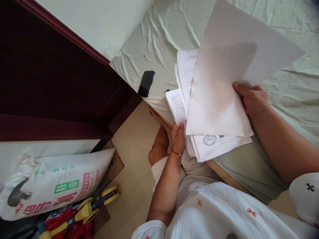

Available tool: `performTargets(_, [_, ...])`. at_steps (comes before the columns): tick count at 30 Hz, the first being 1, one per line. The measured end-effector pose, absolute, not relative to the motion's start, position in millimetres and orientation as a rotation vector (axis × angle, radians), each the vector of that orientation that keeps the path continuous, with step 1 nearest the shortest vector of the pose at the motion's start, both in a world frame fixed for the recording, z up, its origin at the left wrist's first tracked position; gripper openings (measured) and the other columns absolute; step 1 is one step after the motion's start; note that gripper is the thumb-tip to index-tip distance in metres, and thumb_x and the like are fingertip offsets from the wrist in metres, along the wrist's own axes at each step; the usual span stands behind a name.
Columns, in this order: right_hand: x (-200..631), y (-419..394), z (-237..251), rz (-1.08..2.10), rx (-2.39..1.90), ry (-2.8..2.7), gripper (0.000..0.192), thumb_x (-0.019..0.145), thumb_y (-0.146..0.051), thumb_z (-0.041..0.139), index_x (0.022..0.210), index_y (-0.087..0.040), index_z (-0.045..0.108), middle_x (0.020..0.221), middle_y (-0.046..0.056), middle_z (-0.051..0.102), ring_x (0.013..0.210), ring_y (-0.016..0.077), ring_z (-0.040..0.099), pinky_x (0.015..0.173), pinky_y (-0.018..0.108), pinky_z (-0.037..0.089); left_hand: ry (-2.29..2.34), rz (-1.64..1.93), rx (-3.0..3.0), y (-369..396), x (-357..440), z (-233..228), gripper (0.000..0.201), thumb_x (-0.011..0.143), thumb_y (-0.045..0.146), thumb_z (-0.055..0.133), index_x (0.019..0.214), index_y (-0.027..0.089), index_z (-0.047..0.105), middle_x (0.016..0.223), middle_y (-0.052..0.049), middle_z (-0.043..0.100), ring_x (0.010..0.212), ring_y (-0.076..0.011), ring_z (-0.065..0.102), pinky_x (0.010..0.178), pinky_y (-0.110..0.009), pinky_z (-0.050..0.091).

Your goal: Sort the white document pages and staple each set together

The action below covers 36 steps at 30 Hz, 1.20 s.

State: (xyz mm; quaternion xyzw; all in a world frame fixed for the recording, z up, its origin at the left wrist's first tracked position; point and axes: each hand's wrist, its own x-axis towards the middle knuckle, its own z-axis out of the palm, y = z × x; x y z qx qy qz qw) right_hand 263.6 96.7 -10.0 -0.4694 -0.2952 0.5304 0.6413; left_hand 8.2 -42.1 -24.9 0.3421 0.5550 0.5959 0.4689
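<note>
Head view: the left hand point(178, 136) pinches the near edge of a stack of papers point(214, 109), thumb on top. The right hand point(251, 97) is closed on the stack's far side, lifting the top sheets. The papers hang over the edge of the bed point(154, 39), near a black phone point(146, 83).

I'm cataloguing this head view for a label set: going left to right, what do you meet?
White printed sack → yellow-wheeled toy → black case on the bed sheet → left hand on the printed sheets → blank top sheet → right hand.
</note>
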Motion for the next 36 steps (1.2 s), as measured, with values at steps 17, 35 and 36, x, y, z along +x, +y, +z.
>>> performTargets(17, [264,93,-17,1.178,-1.132,-0.886,0.039,0.059,-0.044,0.1,0.086,-0.024,0.079,0.088,-0.001,0.078,0.072,0.0155,0.065,0.073,0.033,0.061,1.456,1.452,0.956,-46,1,-30,0.055,0.09,0.072,0.07,0.112,0.024,0.083,0.116,-0.008,0.083,0.119,-0.0292,0.073,0.112,-0.041,0.052])
performTargets(35, [261,88,-13,1.25,-1.135,-0.884,0.034,0.058,-0.037,0.098,0.082,-0.022,0.078,0.083,-0.002,0.078,0.069,0.0148,0.065,0.069,0.032,0.062,1.329,1.422,1.018,-45,-3,-28,0.04,0.089,0.049,0.071,0.119,0.026,0.083,0.129,-0.005,0.081,0.133,-0.0322,0.068,0.121,-0.043,0.046])
performTargets(36, [261,88,-13,1.253,-1.141,-0.888,0.034,0.059,-0.037,0.098,0.082,-0.023,0.078,0.083,-0.002,0.077,0.07,0.0154,0.066,0.07,0.033,0.062,1.336,1.425,1.017,-45,-4,-29,0.039,0.089,0.049,0.071,0.118,0.026,0.083,0.127,-0.005,0.082,0.133,-0.032,0.069,0.121,-0.043,0.046])
